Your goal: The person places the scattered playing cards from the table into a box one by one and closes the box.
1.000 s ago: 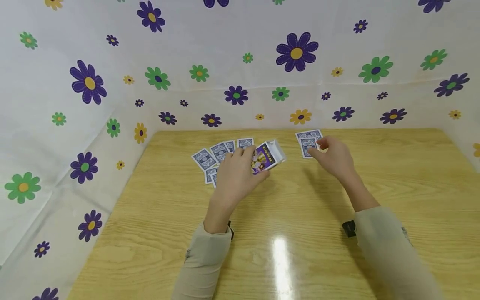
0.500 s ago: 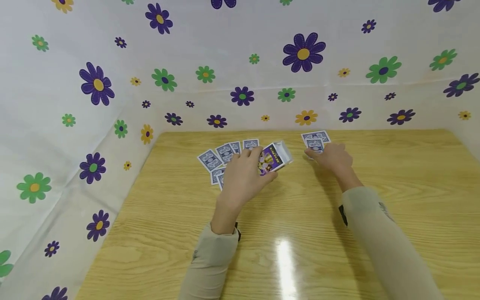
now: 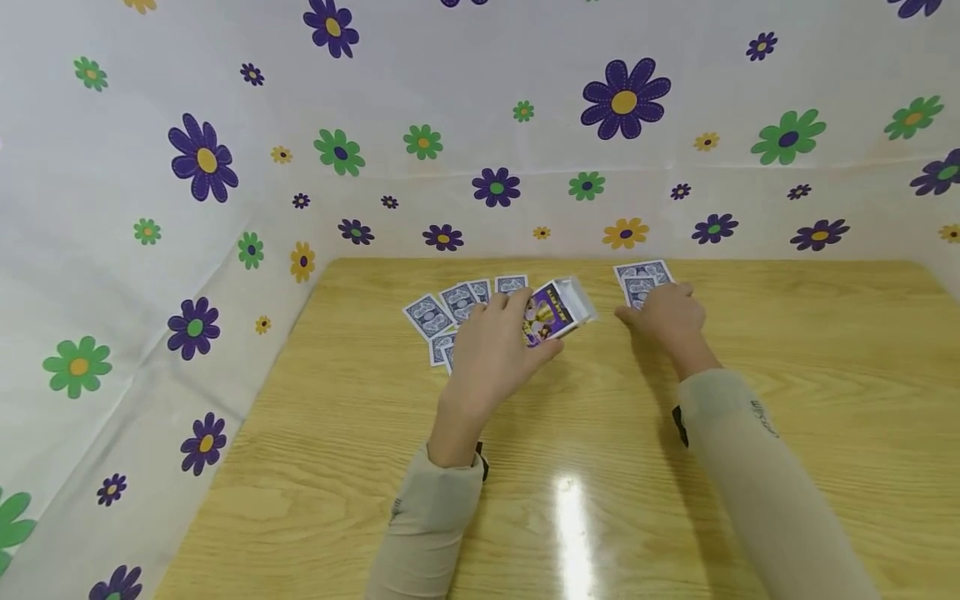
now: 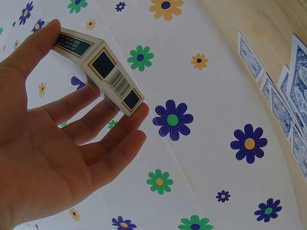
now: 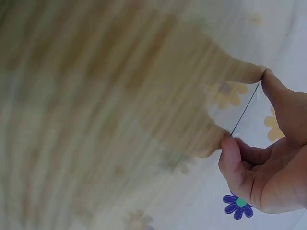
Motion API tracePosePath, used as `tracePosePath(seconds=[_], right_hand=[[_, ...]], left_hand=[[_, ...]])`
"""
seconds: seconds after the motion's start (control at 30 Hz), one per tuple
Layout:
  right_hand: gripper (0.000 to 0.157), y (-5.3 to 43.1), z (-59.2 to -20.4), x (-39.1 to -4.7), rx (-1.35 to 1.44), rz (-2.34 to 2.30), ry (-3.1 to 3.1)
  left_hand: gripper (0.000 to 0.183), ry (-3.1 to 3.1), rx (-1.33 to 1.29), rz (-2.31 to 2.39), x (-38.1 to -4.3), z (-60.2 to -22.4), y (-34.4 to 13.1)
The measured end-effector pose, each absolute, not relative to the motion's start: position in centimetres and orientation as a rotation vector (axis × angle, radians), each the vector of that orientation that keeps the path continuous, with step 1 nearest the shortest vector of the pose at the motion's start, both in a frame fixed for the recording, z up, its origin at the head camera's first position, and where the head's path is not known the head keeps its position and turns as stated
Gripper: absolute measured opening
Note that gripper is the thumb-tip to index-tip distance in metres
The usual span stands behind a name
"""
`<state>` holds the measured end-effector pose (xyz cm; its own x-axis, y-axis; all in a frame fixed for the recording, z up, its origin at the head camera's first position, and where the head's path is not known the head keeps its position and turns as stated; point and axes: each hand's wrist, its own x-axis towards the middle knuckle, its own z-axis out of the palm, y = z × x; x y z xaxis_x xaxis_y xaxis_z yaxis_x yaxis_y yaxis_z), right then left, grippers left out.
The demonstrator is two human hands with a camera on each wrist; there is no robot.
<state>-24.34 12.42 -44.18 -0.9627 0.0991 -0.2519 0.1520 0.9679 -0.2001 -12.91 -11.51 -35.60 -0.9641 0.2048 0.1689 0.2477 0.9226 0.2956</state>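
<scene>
The right hand (image 3: 670, 317) is at the far side of the table (image 3: 375, 450), its knuckles over the near right part of the front card (image 3: 637, 289). In the head view its thumb tip sits at the card's near left corner. The right wrist view shows thumb and a fingertip set apart with a thin edge stretched between them, so the hand seems to pinch the card across its width; whether that card is lifted at all I cannot tell. The front card overlaps the back card (image 3: 656, 268), which lies flat, face down and untouched as far as can be seen. The front card's long axis runs roughly away from the person, the back card's more crosswise.

The left hand (image 3: 491, 346) holds the box (image 3: 550, 312), thumb on one side and fingers bent round the other, with a gap between palm and box in the left wrist view. The box appears to be off the table. Its long axis slants away and to the right, so the pale, open-looking end points toward the two cards. They lie just beyond that end, apart from it, and the right hand is much the nearer to them. The spread cards (image 3: 427, 317) lie face down on the other side, partly hidden by the left hand.
</scene>
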Motion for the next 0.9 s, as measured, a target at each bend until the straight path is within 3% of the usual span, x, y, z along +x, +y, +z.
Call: tracePosePath(seconds=[0.23,0.47,0.63,0.9], right_hand=[[0.072,13.4,-44.0,-24.2,0.196,-0.548,2.822],[0.059,14.1,-43.7,-23.9,0.218,-0.700,2.723],[0.057,14.3,-43.3,-24.0,0.237,-0.808,2.637],[0.070,14.4,-42.9,-23.8,0.220,-0.813,2.655]], left_hand=[[0.073,-2.950,-0.356,-0.514,-12.9,-35.6,-11.3],[0.073,-2.958,-0.332,-0.518,-13.0,-35.6,-11.4],[0.075,-2.975,-0.318,-0.529,-13.1,-35.5,-11.6],[0.076,-2.982,-0.304,-0.534,-13.3,-35.6,-11.7]])
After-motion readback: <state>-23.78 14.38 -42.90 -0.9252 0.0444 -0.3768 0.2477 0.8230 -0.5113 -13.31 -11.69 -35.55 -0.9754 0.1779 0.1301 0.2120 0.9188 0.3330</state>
